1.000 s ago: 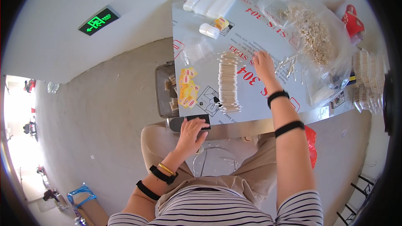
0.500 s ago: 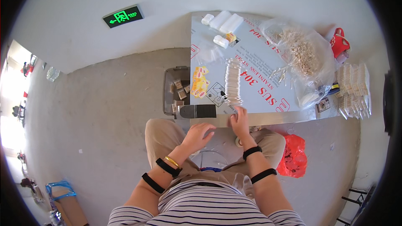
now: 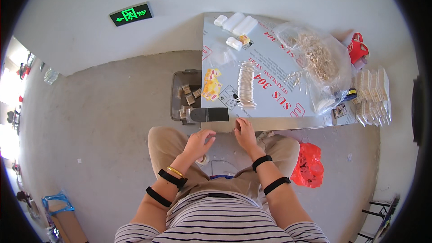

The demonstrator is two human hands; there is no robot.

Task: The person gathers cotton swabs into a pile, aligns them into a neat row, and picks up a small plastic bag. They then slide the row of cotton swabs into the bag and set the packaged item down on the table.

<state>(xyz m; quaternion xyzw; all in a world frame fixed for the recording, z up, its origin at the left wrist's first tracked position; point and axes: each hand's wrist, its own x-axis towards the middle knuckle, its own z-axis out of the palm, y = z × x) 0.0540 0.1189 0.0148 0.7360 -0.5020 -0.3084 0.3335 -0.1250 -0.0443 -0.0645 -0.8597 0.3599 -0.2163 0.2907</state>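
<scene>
A neat column of cotton swabs (image 3: 246, 87) lies side by side on the film-covered metal table (image 3: 274, 92). My right hand (image 3: 245, 135) is at the table's front edge, just below the column and apart from it. Its fingers are loosely bent, with a gap at the thumb and nothing visible in them. Over my lap, just off the table's edge, is my left hand (image 3: 198, 146), thumb and fingers apart and empty. Yellow-and-white printed cards (image 3: 212, 85) are spread left of the swabs. A dark grey strip (image 3: 211, 114) sticks out over the near left corner.
A clear bag (image 3: 321, 60) of loose swabs covers the right side, beside stacked packs (image 3: 372, 92). White bundles (image 3: 239, 23) lie at the back. Left of the table stands a grey bin (image 3: 174, 96) holding small packs. A red bag (image 3: 309, 165) is on the floor.
Both hands have moved back toward me and to the left, my right hand away from the swab column's near end. The whole view has shifted slightly. The swabs stay in place on the table.
</scene>
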